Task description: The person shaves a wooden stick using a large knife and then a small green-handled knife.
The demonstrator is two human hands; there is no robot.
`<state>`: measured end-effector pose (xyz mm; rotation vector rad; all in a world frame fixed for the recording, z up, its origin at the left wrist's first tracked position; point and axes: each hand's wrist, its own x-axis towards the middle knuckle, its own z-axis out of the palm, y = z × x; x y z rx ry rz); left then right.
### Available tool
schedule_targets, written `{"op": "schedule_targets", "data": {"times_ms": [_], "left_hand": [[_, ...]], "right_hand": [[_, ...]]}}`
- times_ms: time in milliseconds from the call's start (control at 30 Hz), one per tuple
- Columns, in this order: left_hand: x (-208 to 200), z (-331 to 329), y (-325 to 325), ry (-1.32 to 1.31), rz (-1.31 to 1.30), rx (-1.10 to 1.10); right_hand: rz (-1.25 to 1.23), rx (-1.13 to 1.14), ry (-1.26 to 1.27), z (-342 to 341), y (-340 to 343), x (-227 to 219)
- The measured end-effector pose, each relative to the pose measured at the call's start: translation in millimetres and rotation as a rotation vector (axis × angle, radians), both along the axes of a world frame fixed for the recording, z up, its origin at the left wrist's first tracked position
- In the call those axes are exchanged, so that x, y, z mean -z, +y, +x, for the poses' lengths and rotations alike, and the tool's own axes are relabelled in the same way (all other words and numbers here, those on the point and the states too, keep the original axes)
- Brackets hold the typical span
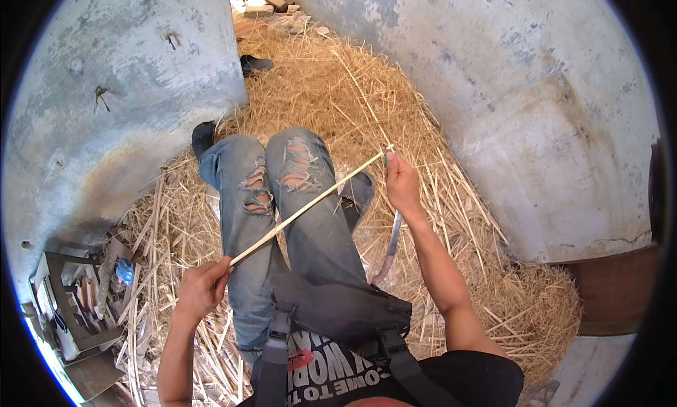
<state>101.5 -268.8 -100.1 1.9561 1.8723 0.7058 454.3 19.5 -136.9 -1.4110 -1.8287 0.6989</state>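
Observation:
A long, pale, thin strip (305, 208) that looks like split cane or bamboo slants across my knees. My left hand (200, 288) is closed around its near end, beside my left thigh. Up past my right knee, my right hand (403, 186) is closed at the far end, thumb on top. A small green bit shows by that thumb. Below the right wrist runs a narrow, slightly curved grey tool (393, 239), perhaps a blade, with a darker lower end. Its upper part is hidden behind my hand, and whether I grip it too is unclear.
Straw and fine shavings (310, 76) cover the floor, with loose pale strips (151, 266) at left. Plastered walls (522, 111) rise on both sides. A dark shoe (255, 63) lies by the left wall's edge. A wooden frame (76, 301) stands at lower left, near a blue scrap (125, 270).

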Motion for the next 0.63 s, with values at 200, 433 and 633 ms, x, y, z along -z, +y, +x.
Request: {"op": "schedule_targets", "data": {"times_ms": [200, 433, 633], "left_hand": [[-6, 11, 11, -0.124, -0.016, 0.003], [-8, 44, 30, -0.183, -0.017, -0.023], [-20, 77, 68, -0.156, -0.114, -0.084]], "right_hand": [[-0.012, -0.138, 0.063, -20, -21, 13], [-0.059, -0.261, -0.006, -66, -74, -9], [-0.027, -0.299, 0.014, -70, -77, -13]]}}
